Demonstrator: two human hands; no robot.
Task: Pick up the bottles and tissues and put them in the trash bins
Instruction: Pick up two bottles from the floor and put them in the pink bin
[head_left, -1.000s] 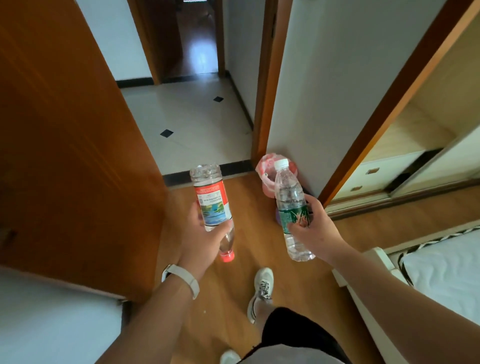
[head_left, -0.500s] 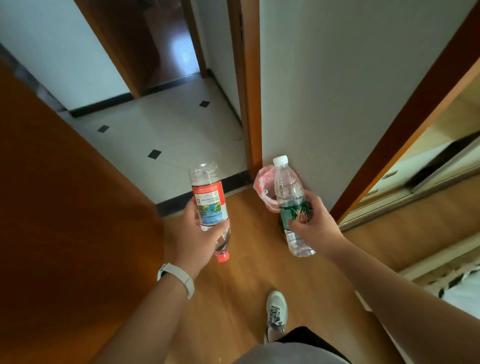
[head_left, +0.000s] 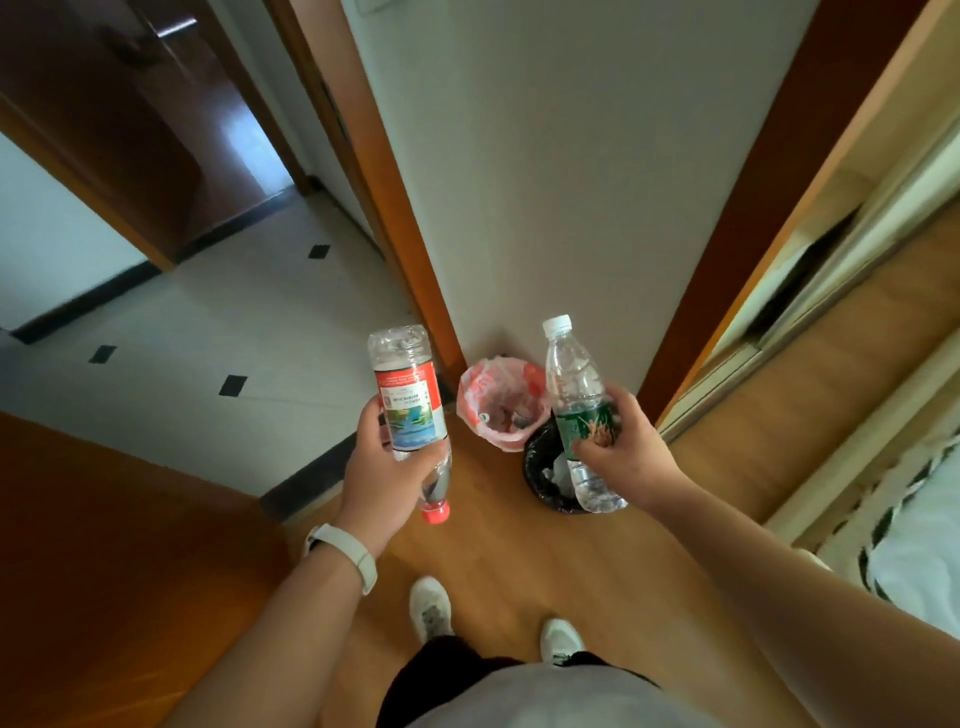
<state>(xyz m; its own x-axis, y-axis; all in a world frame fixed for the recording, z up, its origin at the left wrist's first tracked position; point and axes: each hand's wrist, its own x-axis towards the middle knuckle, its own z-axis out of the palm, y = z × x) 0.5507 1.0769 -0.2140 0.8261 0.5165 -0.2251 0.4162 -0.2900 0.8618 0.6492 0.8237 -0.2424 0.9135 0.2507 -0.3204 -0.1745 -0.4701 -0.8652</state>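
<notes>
Two small trash bins stand side by side on the wooden floor (head_left: 519, 561) at the foot of a white wall. The farther bin (head_left: 480, 387), lined with a pink-and-white bag, holds a few small scraps. The nearer bin (head_left: 535, 454), lined in black, holds something white and crumpled, partly hidden.

The left hand (head_left: 382, 470), a white band (head_left: 345, 551) on its wrist, grips a red-labelled water bottle (head_left: 410, 410) upside down, red cap lowest. The right hand (head_left: 631, 452) wraps a green-labelled water bottle (head_left: 576, 395) held upright over the black bin, white cap on top.
</notes>
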